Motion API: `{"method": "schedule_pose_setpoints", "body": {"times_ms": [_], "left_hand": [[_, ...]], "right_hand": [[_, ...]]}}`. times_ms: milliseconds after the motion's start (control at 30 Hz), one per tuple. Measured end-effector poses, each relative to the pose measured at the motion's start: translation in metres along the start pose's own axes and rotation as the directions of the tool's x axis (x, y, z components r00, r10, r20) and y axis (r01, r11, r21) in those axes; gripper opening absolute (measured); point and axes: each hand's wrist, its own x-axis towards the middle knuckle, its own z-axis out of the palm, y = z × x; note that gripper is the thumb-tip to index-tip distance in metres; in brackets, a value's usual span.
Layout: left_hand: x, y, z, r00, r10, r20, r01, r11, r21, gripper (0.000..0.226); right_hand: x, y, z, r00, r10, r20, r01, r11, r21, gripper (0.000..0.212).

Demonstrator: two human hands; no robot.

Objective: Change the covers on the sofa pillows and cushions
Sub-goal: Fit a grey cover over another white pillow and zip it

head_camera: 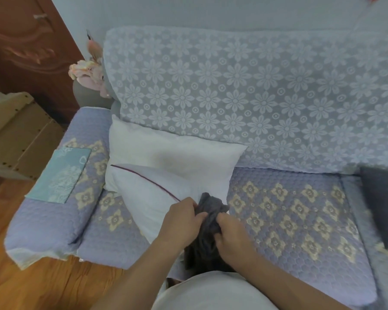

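Both my hands grip a bunched dark grey cover (207, 229) over the front of the sofa seat. My left hand (182, 222) holds its left side and my right hand (232, 233) holds its right side. Behind them lie two bare white pillows: one with a dark red piping line (150, 198) in front, and a larger one (173, 151) leaning against the sofa back.
The sofa seat (289, 211) has a purple quilted cover with yellow diamonds, and white lace drapes its back (233, 90). A folded teal cloth (61, 173) lies on the left armrest. A dark cushion (381, 204) sits at the right. Cardboard boxes (16, 135) stand on the floor at left.
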Motion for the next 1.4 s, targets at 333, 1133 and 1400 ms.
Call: {"method": "schedule_pose_setpoints", "body": {"times_ms": [333, 1133, 1400], "left_hand": [[0.016, 0.002, 0.008, 0.976, -0.128, 0.176, 0.133, 0.991, -0.021, 0.043], [0.056, -0.008, -0.059, 0.861, -0.228, -0.455, 0.063, 0.935, -0.348, 0.05], [0.056, 0.018, -0.085, 0.955, -0.248, -0.164, 0.048, 0.674, -0.737, 0.032]], "right_hand": [[-0.013, 0.012, -0.006, 0.973, -0.182, 0.141, 0.184, 0.983, 0.001, 0.028], [0.056, 0.037, -0.147, 0.74, 0.531, -0.413, -0.551, 0.831, 0.081, 0.019], [0.075, -0.029, -0.196, 0.989, 0.125, 0.074, -0.127, 0.992, 0.019, 0.014]]}}
